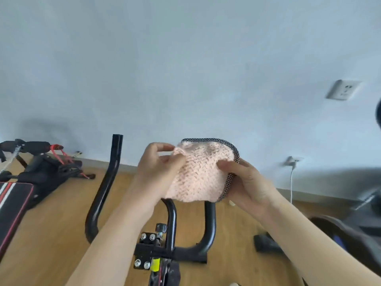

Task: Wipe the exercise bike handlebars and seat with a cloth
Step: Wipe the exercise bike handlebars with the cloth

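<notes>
Both hands [158, 164] [245, 182] hold pink cloth [198, 176] above handlebars [210, 223].

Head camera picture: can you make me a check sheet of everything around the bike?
Surface: brown wooden floor under the bike.
Job's things: pink knitted cloth with black dotted edging held over black tubular handlebars; seat not in view.
Clutter: black-and-red padded exercise bench, left.
Grippers: left hand pinches the cloth's top; right hand grips its edge.
Cables: white cable hanging from a wall plug.
Surroundings: pale blue wall, white wall socket.
</notes>
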